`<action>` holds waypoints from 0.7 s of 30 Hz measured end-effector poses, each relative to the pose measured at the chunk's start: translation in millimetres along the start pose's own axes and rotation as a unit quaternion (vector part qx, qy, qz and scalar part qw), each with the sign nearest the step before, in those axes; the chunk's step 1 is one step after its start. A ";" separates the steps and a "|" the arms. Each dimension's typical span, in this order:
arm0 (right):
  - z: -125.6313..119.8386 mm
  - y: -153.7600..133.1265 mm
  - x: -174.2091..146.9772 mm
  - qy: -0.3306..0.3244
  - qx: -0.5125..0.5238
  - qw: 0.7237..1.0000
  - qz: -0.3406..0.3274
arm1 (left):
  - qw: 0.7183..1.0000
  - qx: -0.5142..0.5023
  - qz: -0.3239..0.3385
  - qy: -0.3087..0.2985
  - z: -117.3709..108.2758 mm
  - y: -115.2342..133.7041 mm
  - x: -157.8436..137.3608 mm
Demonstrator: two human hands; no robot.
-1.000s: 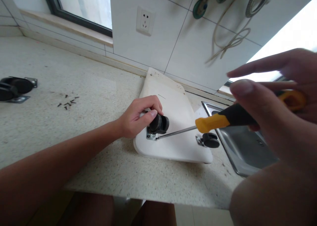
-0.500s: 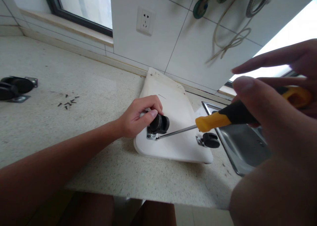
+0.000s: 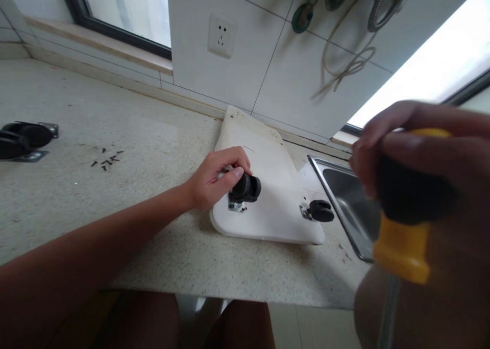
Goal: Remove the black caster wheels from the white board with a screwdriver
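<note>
My left hand [image 3: 219, 178] grips a black caster wheel [image 3: 250, 188] whose metal plate lies on a white plastic panel [image 3: 268, 221]. A small dark screw [image 3: 244, 209] shows at the plate's corner. Another caster [image 3: 320, 210] sits at the panel's right side. Close to the camera on the right, my right hand [image 3: 417, 150] is closed round a yellow and black screwdriver [image 3: 401, 247]. Its shaft points down, away from the panel, and the tip is out of view.
Several loose screws [image 3: 107, 160] lie on the speckled counter [image 3: 153, 134] at left, with more casters [image 3: 28, 137] by the left edge. A steel sink [image 3: 348, 201] is to the right. On the tiled wall are a socket [image 3: 221, 35] and a looped cord [image 3: 354, 66].
The screwdriver has come off the screw at the caster plate. My right hand has turned it so its shaft points down. My left hand keeps its grip on the caster.
</note>
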State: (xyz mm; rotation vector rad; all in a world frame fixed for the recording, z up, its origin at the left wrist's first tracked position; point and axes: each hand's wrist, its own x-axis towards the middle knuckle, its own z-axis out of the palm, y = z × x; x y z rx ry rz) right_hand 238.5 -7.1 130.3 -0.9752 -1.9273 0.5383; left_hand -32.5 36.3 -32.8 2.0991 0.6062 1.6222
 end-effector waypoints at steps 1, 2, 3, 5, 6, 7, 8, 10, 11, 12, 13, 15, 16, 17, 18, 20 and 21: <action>6.6 2.7 -4.1 -0.049 0.012 0.998 0.023 | 1.000 -0.001 0.000 0.001 0.2 -0.1 0.0; 13.8 6.5 -8.0 -0.120 0.019 0.991 0.049 | 1.000 -0.001 -0.001 0.003 0.3 0.0 0.0; 21.5 11.2 -11.9 -0.168 0.001 0.983 0.070 | 1.000 -0.001 -0.003 0.004 0.5 0.0 0.0; 37.2 21.5 -19.6 -0.222 -0.057 0.967 0.109 | 1.000 0.000 -0.006 0.005 1.0 0.2 0.0; 44.9 26.3 -23.5 -0.222 -0.088 0.963 0.125 | 1.000 0.000 -0.006 0.006 1.2 0.3 0.0; 52.2 30.3 -27.6 -0.219 -0.110 0.959 0.139 | 1.000 0.000 -0.005 0.006 1.3 0.3 0.0; 59.1 33.2 -31.5 -0.213 -0.123 0.957 0.155 | 1.000 0.000 -0.004 0.007 1.4 0.2 0.1; 71.6 35.7 -38.7 -0.195 -0.135 0.953 0.189 | 1.000 0.001 -0.002 0.007 1.4 -0.1 0.3; 77.2 35.6 -41.5 -0.187 -0.137 0.951 0.203 | 1.000 0.002 -0.002 0.006 1.4 -0.3 0.4; 82.6 34.8 -43.8 -0.180 -0.139 0.950 0.214 | 1.000 0.003 -0.003 0.006 1.3 -0.5 0.4; 87.6 33.7 -45.5 -0.177 -0.141 0.949 0.220 | 1.000 0.004 -0.002 0.006 1.1 -0.7 0.5; 96.7 31.5 -47.4 -0.177 -0.143 0.948 0.222 | 1.000 0.005 -0.001 0.006 0.9 -1.1 0.8; 100.5 30.6 -47.8 -0.177 -0.143 0.948 0.222 | 1.000 0.005 0.001 0.007 0.8 -1.2 0.9; 103.9 29.9 -47.9 -0.176 -0.143 0.948 0.223 | 1.000 0.005 0.002 0.007 0.7 -1.3 1.0; 106.7 29.3 -47.9 -0.175 -0.144 0.948 0.223 | 1.000 0.006 0.004 0.007 0.7 -1.3 1.1; 110.7 28.5 -47.9 -0.168 -0.153 0.948 0.224 | 1.000 0.007 0.006 0.006 0.6 -1.1 1.4; 112.1 28.2 -48.0 -0.165 -0.161 0.947 0.224 | 1.000 0.008 0.007 0.006 0.6 -0.9 1.5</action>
